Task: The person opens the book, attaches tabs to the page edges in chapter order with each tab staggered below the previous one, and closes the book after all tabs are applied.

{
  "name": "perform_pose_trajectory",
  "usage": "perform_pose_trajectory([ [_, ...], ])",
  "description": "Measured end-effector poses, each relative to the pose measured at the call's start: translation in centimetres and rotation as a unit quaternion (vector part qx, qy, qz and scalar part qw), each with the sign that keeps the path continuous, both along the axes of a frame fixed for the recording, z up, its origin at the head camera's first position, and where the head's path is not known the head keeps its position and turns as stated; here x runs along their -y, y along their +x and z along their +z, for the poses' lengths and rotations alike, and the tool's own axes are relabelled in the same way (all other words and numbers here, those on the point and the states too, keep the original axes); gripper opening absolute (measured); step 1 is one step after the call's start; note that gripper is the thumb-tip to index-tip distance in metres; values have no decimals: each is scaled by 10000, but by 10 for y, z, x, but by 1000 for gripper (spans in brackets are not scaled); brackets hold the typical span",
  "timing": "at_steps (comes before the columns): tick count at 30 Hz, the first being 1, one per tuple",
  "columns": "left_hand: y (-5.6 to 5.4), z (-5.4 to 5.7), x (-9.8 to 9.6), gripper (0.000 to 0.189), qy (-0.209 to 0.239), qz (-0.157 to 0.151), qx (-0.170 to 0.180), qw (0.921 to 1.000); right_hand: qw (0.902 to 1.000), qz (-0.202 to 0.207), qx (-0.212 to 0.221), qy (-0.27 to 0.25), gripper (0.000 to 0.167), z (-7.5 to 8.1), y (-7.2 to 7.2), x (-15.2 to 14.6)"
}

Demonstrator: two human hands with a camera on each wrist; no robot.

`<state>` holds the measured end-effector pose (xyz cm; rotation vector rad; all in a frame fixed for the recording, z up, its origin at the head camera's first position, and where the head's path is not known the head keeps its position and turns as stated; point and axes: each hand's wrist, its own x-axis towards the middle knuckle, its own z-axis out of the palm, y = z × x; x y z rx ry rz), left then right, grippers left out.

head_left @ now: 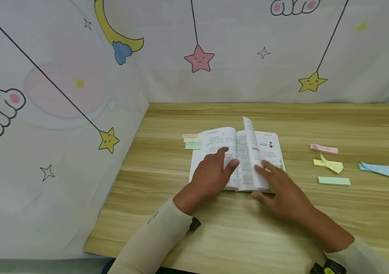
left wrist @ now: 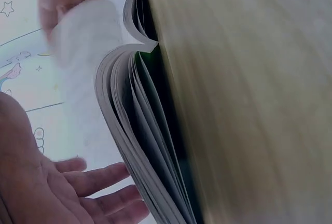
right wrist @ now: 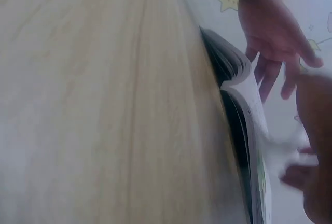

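Observation:
An open book [head_left: 215, 139] with printed pages lies on the wooden table. My left hand [head_left: 209, 173] rests on its left page, fingers extended and thumb near the spine. One page [head_left: 253, 146] stands up from the right half, bowed, and shows as a white blur in the left wrist view. My right hand [head_left: 285, 196] is at that page, fingertips touching its side, with the thumb apart by the book's lower edge. In the right wrist view the right hand [right wrist: 311, 182] is blurred. Pink, yellow and blue-green sticky tabs [head_left: 192, 145] jut from the book's left edge.
To the right lie a pink sticky-note pad [head_left: 324, 148], a yellow pad [head_left: 331, 165] with its top sheet lifted, a green pad [head_left: 333, 181] and a blue pad [head_left: 376, 169]. A patterned cloth [head_left: 235, 83] hangs behind and left of the table [head_left: 222, 228].

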<state>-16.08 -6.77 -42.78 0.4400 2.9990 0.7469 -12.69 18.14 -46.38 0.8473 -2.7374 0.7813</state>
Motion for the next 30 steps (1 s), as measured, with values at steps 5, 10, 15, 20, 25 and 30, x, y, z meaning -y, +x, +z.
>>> perform_pose_trajectory([
  [5, -1, 1, 2, 75, 204, 399, 5, 9990, 9897, 1400, -125, -258, 65, 0, 6, 6],
  [10, -1, 1, 5, 71, -219, 339, -391, 9984, 9988, -188, 32, -457, 36, -1, 1, 0],
  [15, 1, -2, 6, 41, -579, 161, -457, 9971, 9894, -1384, 403, -148, 40, -4, -7, -13],
  [20, 4, -1, 3, 58, -729, 609, -112, 9954, 9840, -1662, 541, 339, 59, -9, -8, -23],
  [25, 5, 0, 2, 69, -1332, 1119, -115, 9847, 9910, -1064, 461, 674, 53, -8, -8, -27],
  [30, 5, -2, 2, 57, -1650, 370, -750, 9827, 9926, -687, 285, 958, 46, -4, -6, -26],
])
